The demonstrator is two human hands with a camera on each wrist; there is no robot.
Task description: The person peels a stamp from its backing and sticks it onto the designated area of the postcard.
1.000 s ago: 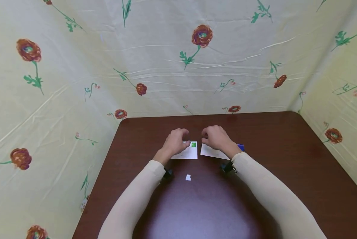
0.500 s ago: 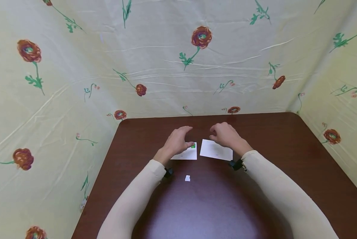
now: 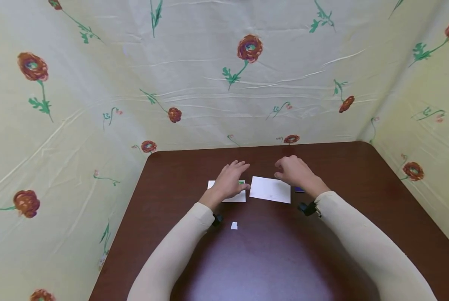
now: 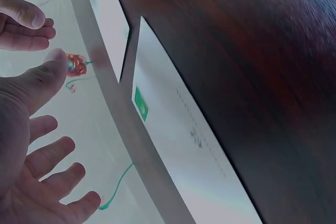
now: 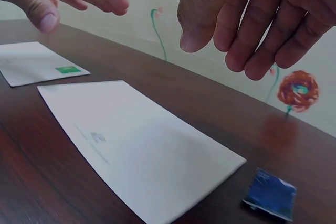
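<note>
Two white envelopes lie side by side flat on the table. The left envelope (image 4: 168,114) has a green stamp (image 4: 141,103) in one corner and a small printed mark. My left hand (image 3: 230,179) hovers over it with fingers spread, holding nothing, and hides part of it in the head view. The right envelope (image 5: 142,135) lies slightly turned and shows a faint printed mark but no stamp. Above and beyond its right end is my right hand (image 3: 295,170), fingers loosely bent with nothing in them. A small dark-blue square packet (image 5: 271,194) lies just right of that envelope.
A small white paper scrap (image 3: 234,225) lies on the brown table (image 3: 254,267), nearer the person than the envelopes. Flower-patterned cloth (image 3: 194,67) hangs behind the table and at both sides.
My right hand has drawn back to the right, uncovering the right envelope. My left hand has shifted a little right and its fingers have spread.
</note>
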